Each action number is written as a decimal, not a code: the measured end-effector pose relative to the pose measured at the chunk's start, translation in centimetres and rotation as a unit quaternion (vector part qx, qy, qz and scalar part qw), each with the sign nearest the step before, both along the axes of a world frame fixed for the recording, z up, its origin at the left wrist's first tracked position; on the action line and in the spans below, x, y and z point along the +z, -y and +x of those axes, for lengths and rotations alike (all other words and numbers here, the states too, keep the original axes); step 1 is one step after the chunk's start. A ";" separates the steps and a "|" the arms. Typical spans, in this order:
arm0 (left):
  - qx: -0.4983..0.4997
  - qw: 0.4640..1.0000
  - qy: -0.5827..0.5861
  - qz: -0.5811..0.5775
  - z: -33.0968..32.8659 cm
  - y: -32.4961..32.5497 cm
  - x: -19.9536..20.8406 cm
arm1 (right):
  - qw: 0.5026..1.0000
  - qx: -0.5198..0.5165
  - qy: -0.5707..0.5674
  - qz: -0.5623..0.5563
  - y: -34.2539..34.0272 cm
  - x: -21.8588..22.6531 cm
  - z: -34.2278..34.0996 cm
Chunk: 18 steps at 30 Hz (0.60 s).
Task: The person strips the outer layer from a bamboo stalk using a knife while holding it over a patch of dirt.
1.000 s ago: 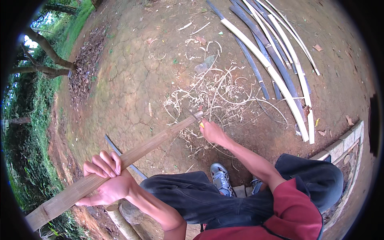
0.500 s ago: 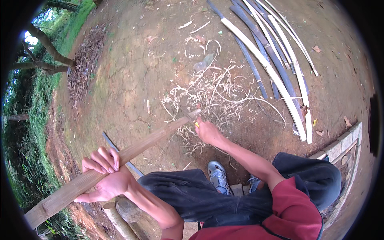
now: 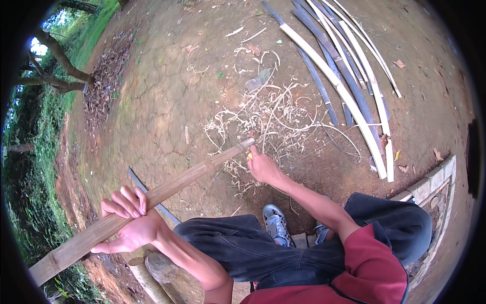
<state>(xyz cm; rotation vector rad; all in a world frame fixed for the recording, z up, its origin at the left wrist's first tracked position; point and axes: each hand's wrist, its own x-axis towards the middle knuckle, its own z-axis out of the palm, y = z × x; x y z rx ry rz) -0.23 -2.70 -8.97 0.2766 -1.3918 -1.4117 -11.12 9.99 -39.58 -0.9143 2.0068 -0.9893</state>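
Observation:
A long, flat bamboo strip (image 3: 177,187) slants across the view from the lower left to the middle, above the ground. My left hand (image 3: 134,230) grips it along its lower half, fingers curled over the upper edge and thumb beneath. Close to the strip's far end, my right hand (image 3: 262,166) is closed around a tool with a yellow handle (image 3: 249,156). Only a small bit of that yellow shows; the rest of the tool is hidden, so its kind cannot be told. Pale curled shavings (image 3: 273,111) lie scattered on the ground beyond the strip's end.
Several split bamboo strips (image 3: 349,99), pale and dark, lie at the far right. A low brick edging (image 3: 430,185) runs along the right. Beside my left knee are a cut log (image 3: 144,276) and a thin dark strip (image 3: 169,215). Trees (image 3: 61,55) stand at the far left.
My left hand has shifted very slightly left along with the near part of the bamboo strip. My right hand stays by the strip's far end.

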 end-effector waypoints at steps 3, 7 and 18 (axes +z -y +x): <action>0.024 1.000 0.005 0.008 -0.1 -0.4 -0.1 | 0.999 -0.014 0.030 0.001 0.0 2.1 1.0; -0.013 1.000 -0.006 0.010 -1.2 -0.8 0.2 | 0.996 -0.058 -0.006 0.065 -0.2 -4.2 0.2; 0.079 0.997 0.000 0.011 -0.9 -0.5 0.1 | 0.997 -0.011 -0.069 -0.045 -0.7 2.2 0.1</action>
